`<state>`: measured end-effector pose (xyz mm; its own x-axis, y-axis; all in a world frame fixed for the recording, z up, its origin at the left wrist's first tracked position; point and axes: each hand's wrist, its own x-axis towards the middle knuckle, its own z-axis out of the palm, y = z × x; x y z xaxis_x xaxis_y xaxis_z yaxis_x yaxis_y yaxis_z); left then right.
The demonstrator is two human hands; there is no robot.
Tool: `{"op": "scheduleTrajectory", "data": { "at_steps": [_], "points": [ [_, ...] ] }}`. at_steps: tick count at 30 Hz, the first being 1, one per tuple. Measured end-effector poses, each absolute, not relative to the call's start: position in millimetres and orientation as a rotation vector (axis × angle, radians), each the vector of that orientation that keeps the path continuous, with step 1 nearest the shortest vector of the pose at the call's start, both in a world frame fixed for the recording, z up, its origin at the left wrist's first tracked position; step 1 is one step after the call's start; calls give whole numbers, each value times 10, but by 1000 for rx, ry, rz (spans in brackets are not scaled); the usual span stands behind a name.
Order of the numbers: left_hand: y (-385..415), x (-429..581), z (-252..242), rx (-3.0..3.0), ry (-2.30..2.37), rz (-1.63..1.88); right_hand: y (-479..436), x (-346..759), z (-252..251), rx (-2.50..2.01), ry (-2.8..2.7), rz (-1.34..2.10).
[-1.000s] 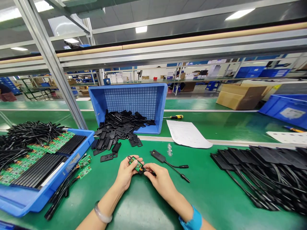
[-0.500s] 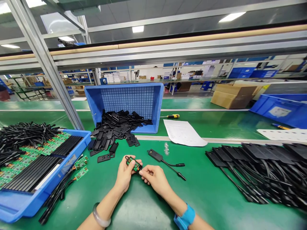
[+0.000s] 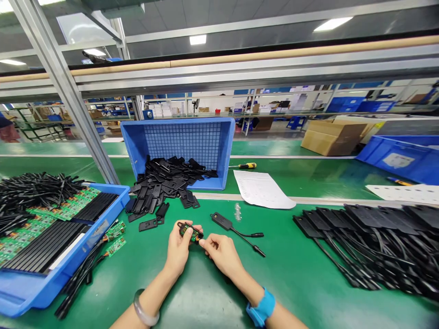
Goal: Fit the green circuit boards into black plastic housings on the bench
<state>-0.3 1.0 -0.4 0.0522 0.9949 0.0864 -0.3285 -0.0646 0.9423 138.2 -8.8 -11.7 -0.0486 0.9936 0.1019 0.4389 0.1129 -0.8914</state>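
My left hand (image 3: 179, 246) is closed around a small green circuit board (image 3: 188, 232) set in a black plastic housing, its thumb pressing on the board's face. At the board's lower right end, where short coloured wires show, my right hand (image 3: 221, 253) is closed in a pinch on the black cable. Most of that cable is hidden under the right hand. Just beyond my hands lies a closed black case (image 3: 222, 221) with two cable ends. Loose black housings (image 3: 148, 224) lie to the left of it.
A tipped blue bin (image 3: 228, 155) spills black housings at the back. On the left a blue tray (image 3: 113, 208) holds boards with cables; finished-looking cased cables (image 3: 360, 242) pile up at right. Paper (image 3: 262, 189), a screwdriver (image 3: 247, 166) and small clear pieces (image 3: 237, 212) lie beyond my hands.
My right fingers have shifted slightly at the cable end of the board. The left hand keeps its hold, with the board tilted a little differently.
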Motion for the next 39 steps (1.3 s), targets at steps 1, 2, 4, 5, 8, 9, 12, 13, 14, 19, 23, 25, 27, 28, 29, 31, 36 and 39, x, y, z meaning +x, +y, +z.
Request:
{"op": "scheduleTrajectory", "data": {
  "at_steps": [1, 2, 4, 5, 8, 9, 12, 13, 14, 19, 23, 25, 27, 28, 29, 31, 36, 39],
  "points": [
    [9, -3, 2, 1051, 881, 1345, -80, 1385, -120, -1436, -1608, 894],
    [10, -3, 8, 1057, 883, 1338, -71, 1386, -123, -1439, -1606, 905],
    [17, -2, 23, 1060, 885, 1327, -56, 1385, -117, -1437, -1599, 936],
    [25, -1, 30, 1050, 887, 1317, -54, 1382, -108, -1417, -1607, 951],
    [64, 2, 39, 997, 915, 1251, -76, 1378, -49, -1327, -1707, 934],
    [78, 2, 35, 997, 934, 1224, -89, 1383, -25, -1305, -1749, 890],
    [106, 3, 2, 1092, 995, 1101, -119, 1430, 30, -1247, -1812, 640],
    [107, 5, -13, 1143, 1008, 1044, -121, 1455, 37, -1210, -1825, 539],
    [105, 7, -28, 1195, 1018, 985, -117, 1482, 37, -1173, -1845, 440],
    [76, 23, -79, 1414, 1064, 842, -62, 1579, -19, -1087, -2040, 20],
    [69, 18, -84, 1541, 1087, 818, -46, 1584, -42, -1080, -2121, -85],
    [69, 14, -83, 1592, 1106, 796, -48, 1577, -44, -1078, -2120, -58],
    [69, 11, -83, 1626, 1125, 779, -49, 1573, -48, -1072, -2113, -19],
    [69, 10, -85, 1637, 1134, 775, -49, 1573, -52, -1069, -2109, -4],
    [70, 9, -88, 1645, 1139, 774, -47, 1573, -57, -1067, -2104, 6],
    [70, 8, -95, 1655, 1143, 775, -42, 1576, -68, -1065, -2096, 16],
    [67, 4, -96, 1686, 1146, 766, -35, 1582, -77, -1057, -2086, 27],
    [65, 5, -86, 1707, 1157, 752, -38, 1582, -75, -1052, -2085, 50]
  ]
}}
